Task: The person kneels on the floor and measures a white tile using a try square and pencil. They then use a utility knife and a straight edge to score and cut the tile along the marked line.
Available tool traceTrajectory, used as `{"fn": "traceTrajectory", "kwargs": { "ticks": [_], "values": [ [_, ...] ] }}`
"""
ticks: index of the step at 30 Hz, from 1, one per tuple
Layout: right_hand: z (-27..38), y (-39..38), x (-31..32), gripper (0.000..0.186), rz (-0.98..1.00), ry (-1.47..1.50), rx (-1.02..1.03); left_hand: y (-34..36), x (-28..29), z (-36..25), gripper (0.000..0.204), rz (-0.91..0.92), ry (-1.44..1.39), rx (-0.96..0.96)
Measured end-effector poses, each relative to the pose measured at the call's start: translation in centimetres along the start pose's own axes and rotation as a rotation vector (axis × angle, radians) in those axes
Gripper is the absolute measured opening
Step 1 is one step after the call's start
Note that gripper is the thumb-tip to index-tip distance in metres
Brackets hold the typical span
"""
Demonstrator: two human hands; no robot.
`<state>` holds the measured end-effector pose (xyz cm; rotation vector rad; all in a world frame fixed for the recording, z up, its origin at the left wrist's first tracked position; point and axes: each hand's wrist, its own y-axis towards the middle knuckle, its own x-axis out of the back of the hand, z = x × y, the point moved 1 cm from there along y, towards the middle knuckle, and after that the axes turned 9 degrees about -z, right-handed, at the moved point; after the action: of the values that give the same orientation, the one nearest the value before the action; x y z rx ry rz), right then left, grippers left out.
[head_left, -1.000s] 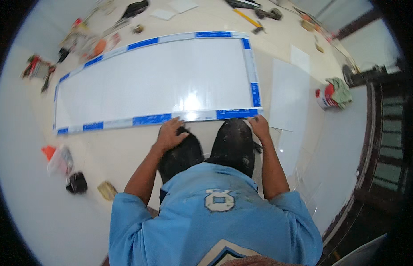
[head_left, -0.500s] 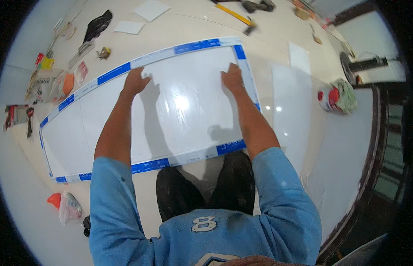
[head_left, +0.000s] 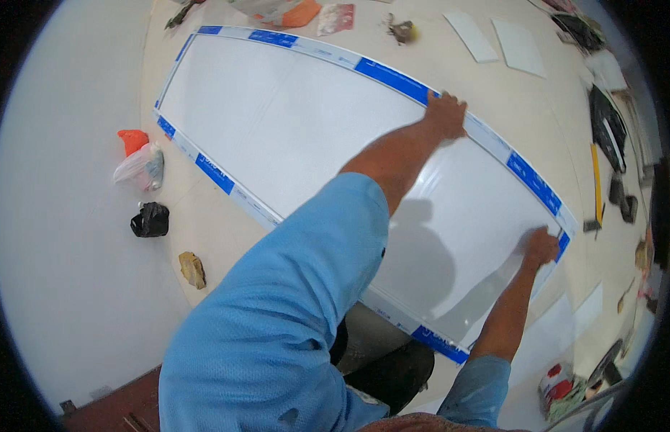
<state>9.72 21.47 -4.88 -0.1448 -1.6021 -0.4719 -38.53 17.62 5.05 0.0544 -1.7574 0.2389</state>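
Note:
A long white panel (head_left: 291,122) lies in front of me, its narrow frame (head_left: 392,78) wrapped in blue and white film. My left hand (head_left: 446,117) is closed over the far side of the frame, near its middle, with the fingertips hidden behind the edge. At the panel's right end my right hand (head_left: 542,247) grips the short side close to the far corner, its fingers partly hidden. Both of my arms reach across the panel and cast shadows on its surface. My dark-trousered legs (head_left: 392,374) are at the near edge.
Beyond the panel lie two white tiles (head_left: 518,47), a tape measure (head_left: 402,30) and a yellow-handled hammer (head_left: 596,183). Bags (head_left: 142,165), a black bag (head_left: 150,219) and a brown lump (head_left: 192,270) sit along the left wall. A bucket with green cloth (head_left: 558,389) stands at lower right.
The view has swung left, so the panel now slants down to the right and more of the left wall shows. Both hands stay on the frame, with the right hand now at its right-end side.

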Motion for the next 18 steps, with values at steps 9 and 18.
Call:
{"fn": "traceTrajectory", "kwargs": {
  "ticks": [9, 18],
  "values": [
    [-0.1, 2.8, 0.5, 0.068, 0.103, -0.106, -0.028, 0.2, 0.5, -0.3, 0.068, -0.021, -0.016, -0.07],
    [-2.0, 2.3, 0.0, 0.047, 0.085, -0.061, 0.219, 0.2, 0.3, 0.0, 0.069, -0.026, -0.052, -0.084]
  ]
}}
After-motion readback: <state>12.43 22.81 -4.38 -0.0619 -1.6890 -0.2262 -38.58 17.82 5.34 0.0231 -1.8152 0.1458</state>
